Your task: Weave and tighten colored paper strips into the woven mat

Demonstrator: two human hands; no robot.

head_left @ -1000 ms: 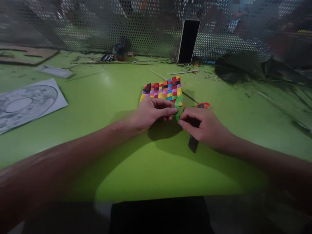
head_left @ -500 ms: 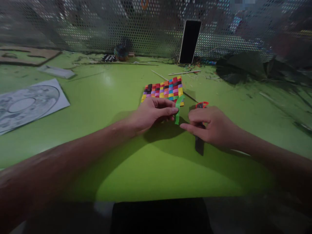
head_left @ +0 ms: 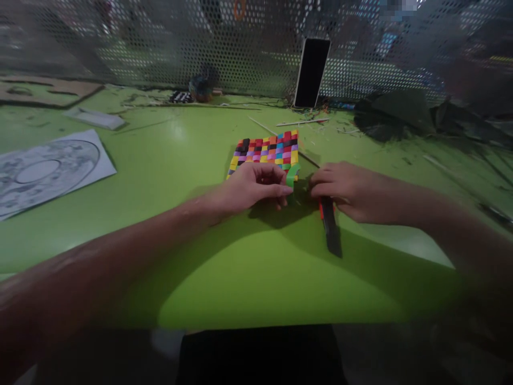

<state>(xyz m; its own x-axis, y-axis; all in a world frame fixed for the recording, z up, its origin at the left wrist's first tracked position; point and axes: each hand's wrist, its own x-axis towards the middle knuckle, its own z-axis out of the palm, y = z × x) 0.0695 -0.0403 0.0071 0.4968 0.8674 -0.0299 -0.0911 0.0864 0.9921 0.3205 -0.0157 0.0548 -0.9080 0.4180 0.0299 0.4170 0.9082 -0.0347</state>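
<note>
My left hand (head_left: 260,184) is closed in a pinch on a short green strip (head_left: 292,175), at the near right corner of a small woven mat (head_left: 266,151) of many-coloured strips. The hand covers the mat's near edge. My right hand (head_left: 340,188) has its fingers curled over the far end of a long dark tool with red parts (head_left: 332,230). The tool's near end points toward me, close to the green surface. Its far end is hidden under the fingers, so its exact kind cannot be made out.
Behind the mat lie thin sticks (head_left: 302,122) and scraps. A phone (head_left: 312,73) leans upright against a perforated metal screen (head_left: 248,48). At left are a printed sheet (head_left: 80,155) and a cardboard piece (head_left: 86,93); at right, dark leaves (head_left: 401,112). The green table (head_left: 240,289) ends near me.
My right hand has shifted from a loose fist above the tool to curled fingers over its far end. The tool has turned slightly. The green strip's lower end now shows less.
</note>
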